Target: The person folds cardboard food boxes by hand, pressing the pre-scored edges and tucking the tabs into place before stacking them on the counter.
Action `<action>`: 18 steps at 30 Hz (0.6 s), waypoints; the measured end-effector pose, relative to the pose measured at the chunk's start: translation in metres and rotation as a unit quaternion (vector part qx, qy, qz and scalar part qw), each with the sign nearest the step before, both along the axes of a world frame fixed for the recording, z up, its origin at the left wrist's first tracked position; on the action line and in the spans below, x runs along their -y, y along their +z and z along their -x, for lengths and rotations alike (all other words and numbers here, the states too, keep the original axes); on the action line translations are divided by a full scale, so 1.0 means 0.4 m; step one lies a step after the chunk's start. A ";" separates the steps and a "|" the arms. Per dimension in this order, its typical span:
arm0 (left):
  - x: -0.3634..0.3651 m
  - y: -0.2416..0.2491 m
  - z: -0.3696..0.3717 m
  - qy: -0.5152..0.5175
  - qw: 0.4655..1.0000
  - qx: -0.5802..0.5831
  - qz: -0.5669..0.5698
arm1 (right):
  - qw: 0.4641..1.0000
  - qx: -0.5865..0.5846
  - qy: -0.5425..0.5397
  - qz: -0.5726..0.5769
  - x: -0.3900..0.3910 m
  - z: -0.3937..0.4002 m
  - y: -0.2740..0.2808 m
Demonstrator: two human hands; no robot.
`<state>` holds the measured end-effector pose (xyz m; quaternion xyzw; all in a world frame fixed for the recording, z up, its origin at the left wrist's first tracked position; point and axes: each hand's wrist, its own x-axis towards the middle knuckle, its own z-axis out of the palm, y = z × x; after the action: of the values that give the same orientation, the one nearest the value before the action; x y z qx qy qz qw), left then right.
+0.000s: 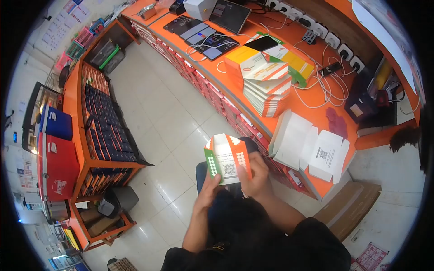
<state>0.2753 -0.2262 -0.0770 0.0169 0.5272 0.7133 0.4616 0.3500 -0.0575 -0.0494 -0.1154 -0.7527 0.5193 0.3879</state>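
Above my lap is a small green, white and orange carton with a QR code on its inner panel; its upper end looks open. My left hand grips the green side low down, the thumb along its edge. On the orange side, my right hand is closed round the carton, thumb on the front. A pile of similar folded cartons stands on the orange counter, fanned out near its front edge. Closer to my right arm lies an opened white box, with a QR code on a flap.
Tablets or phones with white cables lie further along the counter. A black phone rests behind the carton pile. Power sockets line the back, and a pink cloth lies at right. A brown cardboard box leans below.
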 end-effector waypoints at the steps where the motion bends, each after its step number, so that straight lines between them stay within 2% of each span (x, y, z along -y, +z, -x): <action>1: 0.006 0.008 0.027 -0.002 1.000 -0.004 0.003 | 1.000 -0.004 -0.002 0.003 -0.018 0.021 0.005; 3: 0.008 0.022 0.079 -0.151 0.978 -0.021 -0.140 | 0.976 -0.199 0.018 -0.090 -0.059 0.066 0.034; 4: 0.004 0.024 0.099 -0.143 0.974 -0.086 -0.151 | 0.965 -0.225 0.035 -0.126 -0.079 0.088 0.056; 5: -0.013 0.046 0.112 -0.149 0.974 -0.085 -0.146 | 0.966 -0.225 0.028 -0.122 -0.095 0.103 0.072; 7: -0.076 0.122 0.148 -0.060 0.968 -0.231 -0.083 | 0.960 -0.221 0.060 -0.160 -0.133 0.134 0.105; 8: -0.110 0.155 0.177 -0.026 0.966 -0.247 -0.068 | 0.960 -0.223 0.055 -0.159 -0.147 0.148 0.140; 10: -0.160 0.162 0.268 0.067 0.953 -0.289 -0.060 | 0.982 -0.091 -0.072 -0.149 -0.169 0.161 0.215; 11: -0.190 0.145 0.325 0.124 0.938 -0.315 -0.069 | 0.981 -0.094 -0.076 -0.151 -0.180 0.144 0.228; 13: -0.341 0.240 0.387 0.224 0.870 -0.421 -0.128 | 0.979 -0.148 -0.098 -0.105 -0.196 0.072 0.230; 15: -0.437 0.223 0.493 0.146 0.871 -0.465 -0.061 | 0.971 -0.209 -0.097 -0.068 -0.185 -0.010 0.189; 16: -0.522 0.232 0.509 0.145 0.848 -0.506 -0.065 | 0.974 -0.195 -0.086 -0.071 -0.184 -0.045 0.163; 18: -0.667 0.156 0.566 0.164 0.749 -0.639 -0.058 | 0.978 -0.181 -0.073 -0.076 -0.178 -0.114 0.120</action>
<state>0.0490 0.0406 -0.0145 0.4083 0.6514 0.6301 -0.1089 0.3957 0.0138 -0.0014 -0.0447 -0.6969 0.4433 0.5619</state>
